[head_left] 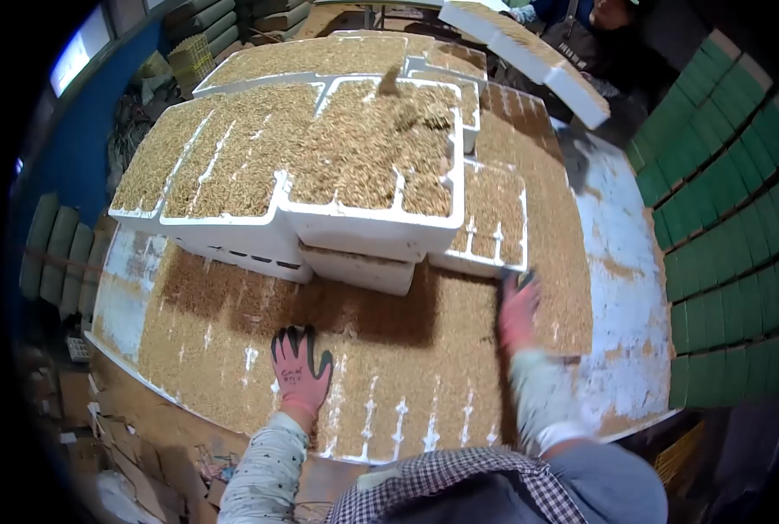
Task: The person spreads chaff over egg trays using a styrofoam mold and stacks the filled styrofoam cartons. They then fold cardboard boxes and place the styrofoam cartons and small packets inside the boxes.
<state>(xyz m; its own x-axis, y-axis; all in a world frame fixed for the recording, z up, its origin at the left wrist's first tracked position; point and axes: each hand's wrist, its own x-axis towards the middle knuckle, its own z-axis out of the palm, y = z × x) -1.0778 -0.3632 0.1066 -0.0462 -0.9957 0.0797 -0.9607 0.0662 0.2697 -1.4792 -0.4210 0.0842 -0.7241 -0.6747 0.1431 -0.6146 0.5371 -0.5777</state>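
Note:
Pink work gloves with dark fingertips cover both hands. My left hand [300, 367] lies spread, palm down, on the tan grainy material [206, 349] spread over the trays in front of me. To the right, my right hand [520, 310] reaches forward, its fingertips at the near right corner of a white foam tray [481, 259]; its grip is partly hidden. Left of that tray, a taller stack of white foam boxes [372, 229] rises, the top ones filled with the same grainy material.
Green stacked blocks [721, 236] line the right side. At the back right, a person [573, 35] stands by a tilted white tray [529, 65]. Grey-green sacks [57, 253] lie at the left, more at the back left. A pale board [621, 288] shows along the right edge.

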